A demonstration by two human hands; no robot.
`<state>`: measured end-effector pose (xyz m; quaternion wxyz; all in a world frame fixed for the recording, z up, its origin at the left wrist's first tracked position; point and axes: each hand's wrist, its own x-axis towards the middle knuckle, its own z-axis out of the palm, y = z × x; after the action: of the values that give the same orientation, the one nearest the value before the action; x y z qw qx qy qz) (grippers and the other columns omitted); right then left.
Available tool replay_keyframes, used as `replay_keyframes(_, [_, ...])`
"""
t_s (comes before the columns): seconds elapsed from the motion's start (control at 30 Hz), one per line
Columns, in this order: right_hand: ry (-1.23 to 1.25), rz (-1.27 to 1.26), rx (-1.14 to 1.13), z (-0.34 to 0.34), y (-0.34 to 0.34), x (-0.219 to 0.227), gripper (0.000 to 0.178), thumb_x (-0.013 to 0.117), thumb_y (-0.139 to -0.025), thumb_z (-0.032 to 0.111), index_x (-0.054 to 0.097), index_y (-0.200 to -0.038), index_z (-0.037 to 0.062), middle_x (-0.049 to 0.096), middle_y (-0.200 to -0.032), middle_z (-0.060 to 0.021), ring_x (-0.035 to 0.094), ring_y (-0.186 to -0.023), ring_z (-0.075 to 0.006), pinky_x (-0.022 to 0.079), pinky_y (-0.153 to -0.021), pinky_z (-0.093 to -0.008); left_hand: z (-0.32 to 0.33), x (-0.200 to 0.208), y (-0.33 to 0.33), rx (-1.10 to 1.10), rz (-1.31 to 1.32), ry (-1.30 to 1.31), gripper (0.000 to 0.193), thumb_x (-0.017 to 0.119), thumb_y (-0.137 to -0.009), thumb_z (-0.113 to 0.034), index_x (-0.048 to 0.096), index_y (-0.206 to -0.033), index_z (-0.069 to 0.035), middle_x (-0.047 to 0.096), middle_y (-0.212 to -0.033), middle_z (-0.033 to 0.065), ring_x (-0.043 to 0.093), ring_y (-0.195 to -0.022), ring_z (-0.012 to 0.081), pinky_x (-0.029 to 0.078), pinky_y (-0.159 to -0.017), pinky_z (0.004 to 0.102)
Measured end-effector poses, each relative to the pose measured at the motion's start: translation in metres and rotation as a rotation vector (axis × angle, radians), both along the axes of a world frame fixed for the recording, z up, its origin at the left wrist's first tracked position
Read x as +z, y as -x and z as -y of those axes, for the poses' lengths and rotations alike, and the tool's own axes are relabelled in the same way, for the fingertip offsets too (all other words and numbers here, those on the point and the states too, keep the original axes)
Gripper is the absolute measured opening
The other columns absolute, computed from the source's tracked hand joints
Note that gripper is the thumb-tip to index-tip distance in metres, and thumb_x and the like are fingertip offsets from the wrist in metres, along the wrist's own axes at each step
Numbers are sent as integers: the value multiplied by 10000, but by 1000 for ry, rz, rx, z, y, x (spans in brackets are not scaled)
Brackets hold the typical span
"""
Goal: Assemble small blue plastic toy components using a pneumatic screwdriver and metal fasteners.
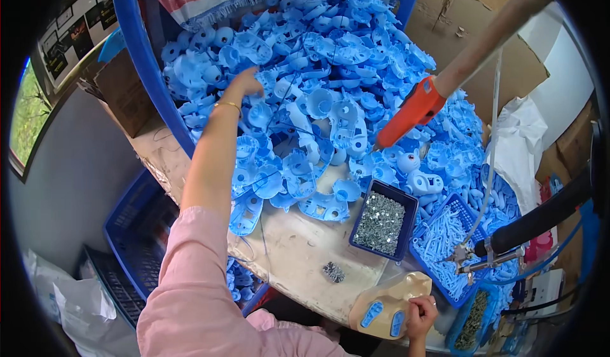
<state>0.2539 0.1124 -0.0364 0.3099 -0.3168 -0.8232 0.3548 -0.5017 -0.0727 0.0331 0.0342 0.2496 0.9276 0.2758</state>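
Presently, left hand far left, at heap of light-blue plastic shells; grip can't be told. Right hand near right, fingers curled at tan moulded fixture on table; any grasp unclear. Silver fasteners beyond fixture, in dark-blue tray.

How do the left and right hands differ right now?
The left hand is stretched far out at the heap of blue parts; the right hand is close in, at the tan fixture. The left hand's wrist wears a bracelet; the right hand's shows none. Both are ungloved.
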Motion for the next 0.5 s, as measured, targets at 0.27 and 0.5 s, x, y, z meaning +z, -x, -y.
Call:
replay_keyframes(0.27, [-22,32,-20,2,-4,1,100,613,-799,-63,686,-808,5,543,-798,-25,443,-578,-62,292,-493,-207,-78,19,-118,-125,-192,-253,503,600,-736,-61,636,-1236,-93,664,-1208,191,620,-1139,370,499,-945,423])
replay_keyframes(0.5, [-77,12,14,8,-8,0,100,609,-821,-53,686,-847,7,556,-825,-33,459,-584,-77,312,-498,-220,-101,72,-207,-417,-293,-273,477,619,-746,-107,664,-1221,-112,673,-1189,184,636,-1087,361,504,-944,427])
